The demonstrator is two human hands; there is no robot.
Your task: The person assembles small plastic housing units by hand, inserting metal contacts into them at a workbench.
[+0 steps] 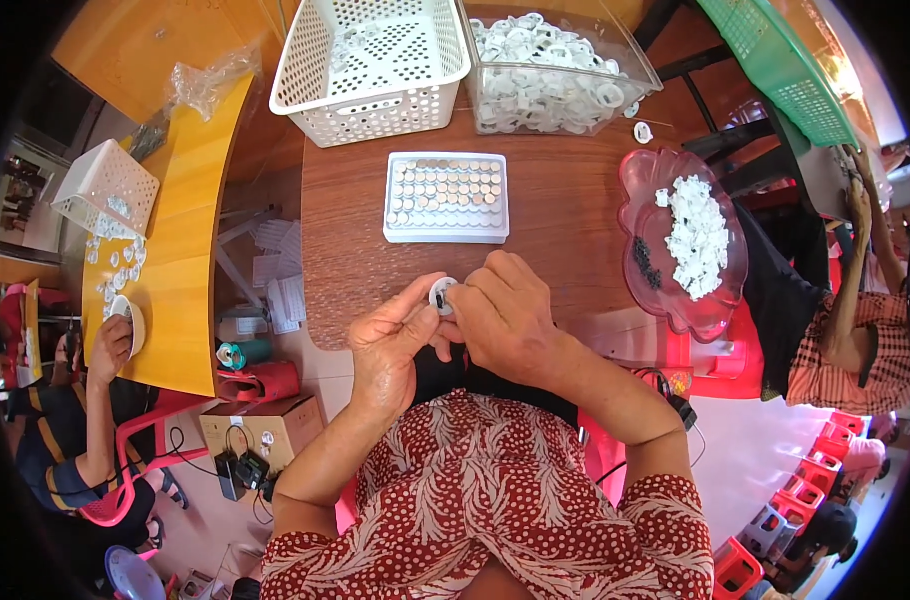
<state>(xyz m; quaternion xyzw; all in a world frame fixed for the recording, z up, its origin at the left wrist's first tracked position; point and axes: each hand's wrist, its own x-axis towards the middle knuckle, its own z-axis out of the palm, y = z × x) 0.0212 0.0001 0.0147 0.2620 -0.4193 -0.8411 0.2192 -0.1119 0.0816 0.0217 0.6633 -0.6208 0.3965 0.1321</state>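
A small white round part (441, 291) is held above the surface (565, 200), close to its near edge, clamped between thumb and fingers in the grip of the left hand (387, 340), while bent fingers of the right hand (505, 315) are set against it, their closure hidden. Beyond, a white tray (445, 237) of discs is flanked by a scalloped pink dish (690, 322) at the right edge; at the far edge, a white basket (375, 122) and a clear bin (565, 70) are placed. To the left, a white bowl (136, 325) is held by a co-worker's hand (112, 348) over a yellow surface (180, 300).
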